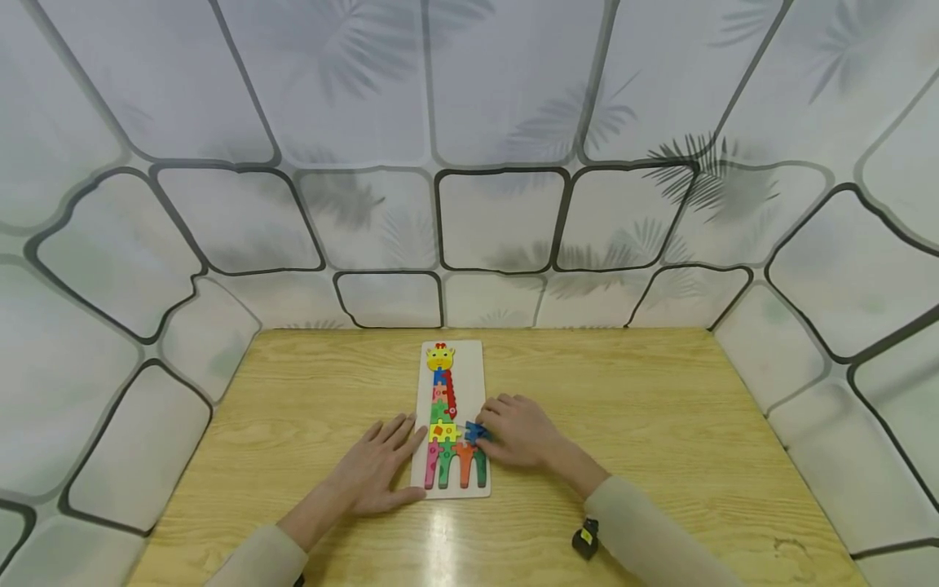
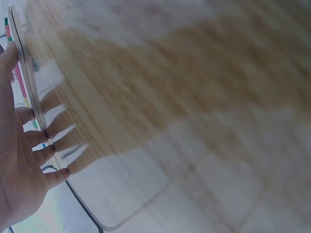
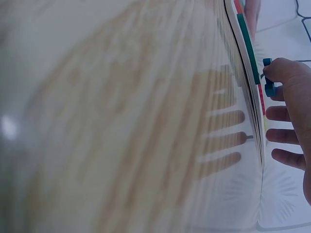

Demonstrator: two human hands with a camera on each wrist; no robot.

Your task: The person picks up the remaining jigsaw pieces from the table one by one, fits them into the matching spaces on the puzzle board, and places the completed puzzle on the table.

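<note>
A giraffe jigsaw puzzle on a white board (image 1: pixel 469 367) lies on the wooden table, with colourful pieces from the yellow head (image 1: pixel 440 357) down to the legs (image 1: pixel 465 469). My right hand (image 1: pixel 522 430) pinches a blue puzzle piece (image 1: pixel 475 432) between thumb and finger at the board's right side, beside the yellow body piece (image 1: pixel 443 432). In the right wrist view the blue piece (image 3: pixel 268 77) stands on edge, held just off the board. Fingers spread, my left hand (image 1: pixel 376 471) rests at the board's left edge, its thumb tip by the lower corner.
The wooden table (image 1: pixel 623 383) stretches around the board. Pale curtains (image 1: pixel 499 220) with dark stone-like outlines and leaf prints surround it at the back and sides. A small black device (image 1: pixel 585 538) with a yellow mark sits by the right sleeve.
</note>
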